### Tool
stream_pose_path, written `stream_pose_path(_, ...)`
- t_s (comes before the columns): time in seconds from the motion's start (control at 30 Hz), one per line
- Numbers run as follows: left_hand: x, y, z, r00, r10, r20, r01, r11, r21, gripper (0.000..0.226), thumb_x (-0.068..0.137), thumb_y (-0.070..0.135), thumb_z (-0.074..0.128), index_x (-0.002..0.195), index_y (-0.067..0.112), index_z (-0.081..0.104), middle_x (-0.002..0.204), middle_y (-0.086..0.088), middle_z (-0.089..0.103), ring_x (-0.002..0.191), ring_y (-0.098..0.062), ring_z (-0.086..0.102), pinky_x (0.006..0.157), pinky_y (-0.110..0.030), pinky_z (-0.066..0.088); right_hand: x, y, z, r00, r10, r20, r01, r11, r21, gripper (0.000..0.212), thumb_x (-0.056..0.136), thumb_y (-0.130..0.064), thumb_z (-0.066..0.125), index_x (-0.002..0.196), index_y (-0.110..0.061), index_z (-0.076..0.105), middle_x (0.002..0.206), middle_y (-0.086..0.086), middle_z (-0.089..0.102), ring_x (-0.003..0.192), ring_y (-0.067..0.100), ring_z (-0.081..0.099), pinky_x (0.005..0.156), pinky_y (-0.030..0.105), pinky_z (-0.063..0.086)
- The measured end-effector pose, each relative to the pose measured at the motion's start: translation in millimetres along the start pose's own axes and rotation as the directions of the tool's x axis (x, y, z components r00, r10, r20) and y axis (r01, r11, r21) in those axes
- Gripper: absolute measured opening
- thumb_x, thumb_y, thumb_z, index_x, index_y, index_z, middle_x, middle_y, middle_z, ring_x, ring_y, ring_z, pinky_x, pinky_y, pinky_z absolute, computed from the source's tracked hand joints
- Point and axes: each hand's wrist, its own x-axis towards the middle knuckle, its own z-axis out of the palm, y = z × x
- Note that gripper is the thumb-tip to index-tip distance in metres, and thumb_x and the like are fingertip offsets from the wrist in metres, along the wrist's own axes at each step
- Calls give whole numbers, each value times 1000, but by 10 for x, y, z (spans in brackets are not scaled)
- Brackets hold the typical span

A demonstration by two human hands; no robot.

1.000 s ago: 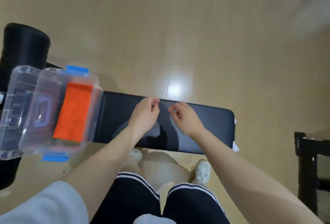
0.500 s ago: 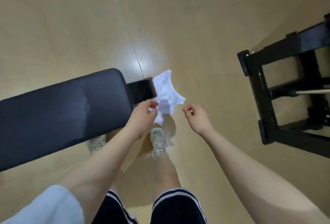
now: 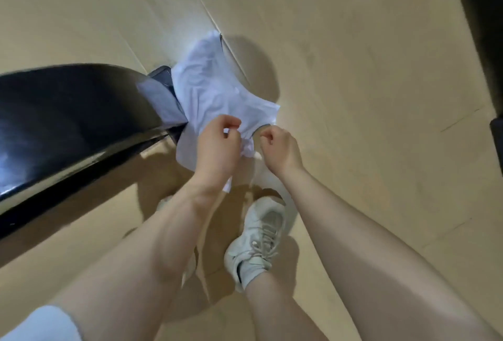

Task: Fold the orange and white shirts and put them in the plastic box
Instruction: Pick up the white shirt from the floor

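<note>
Both hands at white shirt (image 3: 215, 90) off bench (image 3: 68, 112) end; left hand (image 3: 217, 147) pinching cloth; right hand (image 3: 280, 147) curled, apparently empty; pickup step; next needs right-hand grip, then spreading.

Black padded bench (image 3: 68, 123), white shirt (image 3: 212, 87) draped over its right end; tan wood floor (image 3: 353, 95) beneath, bearing a white sneaker (image 3: 258, 240).

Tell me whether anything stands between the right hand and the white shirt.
Nothing visible does. The left hand already pinches the white shirt, which hangs off the end of the black bench. The right hand is curled just beside the shirt's lower edge, with only a small open gap between them.
</note>
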Motion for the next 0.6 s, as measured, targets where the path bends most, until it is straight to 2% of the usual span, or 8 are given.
stream_pose_path(0.1,475,-193,163,988,84,-133,-91,995,-45,24,87,4,41,98,15,60,94,9,60,88,-11,63,75,-16,45,625,119,417,999,-25,-38,27,997,67,27,93,-21,45,114,-8,56,123,15,54,108,32,53,85,34,41)
stream_pose_path(0.2,786,-339,203,982,128,-138,-136,989,-51,23,87,4,41,93,18,58,86,16,58,73,-1,60,72,-14,47,1033,115,700,999,-27,-20,29,994,107,53,90,-32,55,136,-12,39,139,12,40,125,28,43,99,37,40)
stream_pose_path(0.27,895,-395,158,985,108,-135,-114,992,-44,23,88,4,40,92,18,58,84,17,57,72,-3,59,70,-17,46,1160,69,823,999,-31,11,30,999,35,44,88,-34,57,123,-9,48,126,14,52,122,32,43,87,37,42)
stream_pose_path(0.33,914,-415,84,986,66,-153,-75,996,-55,24,88,4,40,91,18,59,84,15,57,71,-5,58,69,-19,45,1119,-5,863,999,-35,14,36,998,-51,27,90,-28,53,105,-5,54,113,16,59,115,33,46,74,34,36)
stream_pose_path(0.4,814,-363,-8,986,19,-166,-34,995,-91,23,89,5,40,90,19,58,84,13,57,70,-6,58,69,-20,45,925,-85,757,995,-77,-60,74,996,-52,21,89,-23,53,97,-3,56,107,17,60,107,34,50,71,34,34)
stream_pose_path(0.47,598,-241,-123,987,-7,-160,-11,994,-111,22,89,5,40,90,18,58,82,13,57,70,-6,57,67,-21,45,578,-209,518,954,-213,-213,208,977,-45,19,83,-20,60,85,-1,61,95,19,64,94,37,56,67,33,35)
stream_pose_path(0.53,305,-84,-256,991,-30,-132,13,991,-131,20,89,6,41,91,18,57,80,12,57,70,-7,57,67,-24,45,148,-355,213,887,-341,-311,315,940,-133,19,72,-25,65,72,-6,65,78,15,66,78,37,61,62,30,38)
stream_pose_path(0.6,-30,119,-398,993,-98,-60,85,979,-185,15,90,12,44,93,18,57,84,6,60,70,-8,58,73,-30,47,-303,-511,-113,860,-403,-313,368,915,-166,24,66,-35,61,70,-12,69,77,9,66,75,33,62,67,34,46)
